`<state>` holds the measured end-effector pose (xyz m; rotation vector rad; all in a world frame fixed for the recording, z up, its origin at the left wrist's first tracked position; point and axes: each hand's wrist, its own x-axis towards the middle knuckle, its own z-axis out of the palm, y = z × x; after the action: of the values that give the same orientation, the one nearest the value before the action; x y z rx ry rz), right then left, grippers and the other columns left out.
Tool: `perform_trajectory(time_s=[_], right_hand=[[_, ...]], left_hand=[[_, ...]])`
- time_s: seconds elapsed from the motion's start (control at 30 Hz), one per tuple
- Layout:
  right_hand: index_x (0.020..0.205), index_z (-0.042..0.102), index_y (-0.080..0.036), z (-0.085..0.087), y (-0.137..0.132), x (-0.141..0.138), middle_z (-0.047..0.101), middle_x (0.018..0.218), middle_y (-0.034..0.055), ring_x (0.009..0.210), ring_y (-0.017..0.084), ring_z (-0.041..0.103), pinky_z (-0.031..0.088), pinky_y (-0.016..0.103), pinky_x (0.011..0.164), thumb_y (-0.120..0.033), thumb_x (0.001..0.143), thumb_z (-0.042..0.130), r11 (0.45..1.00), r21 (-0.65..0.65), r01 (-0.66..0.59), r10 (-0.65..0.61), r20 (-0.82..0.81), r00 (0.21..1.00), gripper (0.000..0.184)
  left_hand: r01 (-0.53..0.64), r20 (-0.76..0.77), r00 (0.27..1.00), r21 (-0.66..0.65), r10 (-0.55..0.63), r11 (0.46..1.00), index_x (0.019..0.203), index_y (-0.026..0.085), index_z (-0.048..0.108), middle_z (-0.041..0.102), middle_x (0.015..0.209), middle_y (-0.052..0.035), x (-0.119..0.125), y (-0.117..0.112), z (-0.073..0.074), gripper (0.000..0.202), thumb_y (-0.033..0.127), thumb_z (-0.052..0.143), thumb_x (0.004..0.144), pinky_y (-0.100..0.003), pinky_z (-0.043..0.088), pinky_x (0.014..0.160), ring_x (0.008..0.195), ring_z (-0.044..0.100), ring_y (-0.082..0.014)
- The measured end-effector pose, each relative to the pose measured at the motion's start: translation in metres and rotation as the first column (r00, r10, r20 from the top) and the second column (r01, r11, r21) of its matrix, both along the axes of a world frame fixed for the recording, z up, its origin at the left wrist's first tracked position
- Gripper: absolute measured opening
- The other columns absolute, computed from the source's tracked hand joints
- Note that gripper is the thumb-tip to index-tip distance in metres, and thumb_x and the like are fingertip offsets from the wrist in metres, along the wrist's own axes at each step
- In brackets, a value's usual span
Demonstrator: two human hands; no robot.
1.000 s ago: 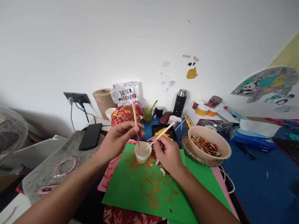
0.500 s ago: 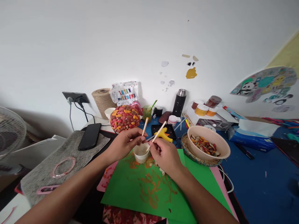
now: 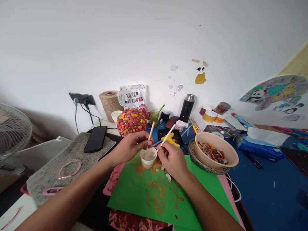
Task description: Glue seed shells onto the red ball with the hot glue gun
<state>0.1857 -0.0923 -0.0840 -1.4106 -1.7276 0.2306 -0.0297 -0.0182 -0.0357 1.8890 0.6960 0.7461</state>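
My left hand (image 3: 139,143) pinches a wooden chopstick (image 3: 151,131) whose lower end points down into a small white cup (image 3: 147,164). Across from it, my right hand (image 3: 172,158) grips a second chopstick (image 3: 168,134), slanted so that its tip is inside the cup at the right rim. Both hands hover close over the cup, fingers closed. The cup stands on green paper (image 3: 134,199) smeared with orange-brown paint. Pale shells (image 3: 167,176) lie beside my right hand. Behind the cup sits a rounded object covered in red, orange and brown shells (image 3: 132,122).
A pink bowl (image 3: 234,158) of painted shells rests on a woven tray (image 3: 192,154) at the right. Behind are a yellow glue gun (image 3: 171,140), a black flask (image 3: 187,109) and paint jars (image 3: 209,115). A phone (image 3: 95,139) lies on grey cloth (image 3: 79,179) at the left.
The camera has turned slightly, so the whole scene sits a little further right and lower. Both hands keep their chopsticks over the cup, nearly unchanged.
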Motion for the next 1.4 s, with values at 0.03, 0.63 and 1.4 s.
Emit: perform_trajectory(time_s=[0.03,0.63,1.4], right_hand=[[0.074,0.057,-0.026,-0.001,0.001,0.000,0.062,0.061,-0.0009,0.056,0.017,0.056,0.036,0.030,0.058,-0.033,0.104,0.056,1.000,-0.008,0.010,-0.010,-0.003,1.000,0.031],[0.070,0.053,-0.026,0.014,0.011,-0.003,0.057,0.057,-0.0036,0.052,0.016,0.050,0.034,0.029,0.057,-0.034,0.103,0.055,0.999,-0.051,-0.002,0.007,0.087,0.996,0.034],[0.078,0.061,-0.024,0.002,0.005,-0.006,0.064,0.065,-0.0012,0.058,0.016,0.057,0.038,0.029,0.060,-0.032,0.104,0.054,1.000,0.011,-0.012,0.012,0.031,0.999,0.028]], left_hand=[[0.010,0.005,1.000,-0.009,-0.010,1.000,0.099,0.018,0.075,0.073,0.092,-0.0050,0.000,0.000,0.000,0.026,0.042,0.067,0.105,-0.030,0.053,0.080,0.085,0.065,-0.0185],[0.023,-0.004,1.000,0.003,-0.023,1.000,0.091,0.018,0.074,0.074,0.090,-0.0044,-0.009,0.011,0.004,0.027,0.043,0.072,0.099,-0.029,0.054,0.076,0.081,0.066,-0.0184],[0.043,0.017,0.999,-0.036,-0.042,0.998,0.091,0.018,0.074,0.071,0.086,-0.0022,-0.014,0.011,0.012,0.027,0.044,0.076,0.098,-0.028,0.051,0.074,0.078,0.064,-0.0165]])
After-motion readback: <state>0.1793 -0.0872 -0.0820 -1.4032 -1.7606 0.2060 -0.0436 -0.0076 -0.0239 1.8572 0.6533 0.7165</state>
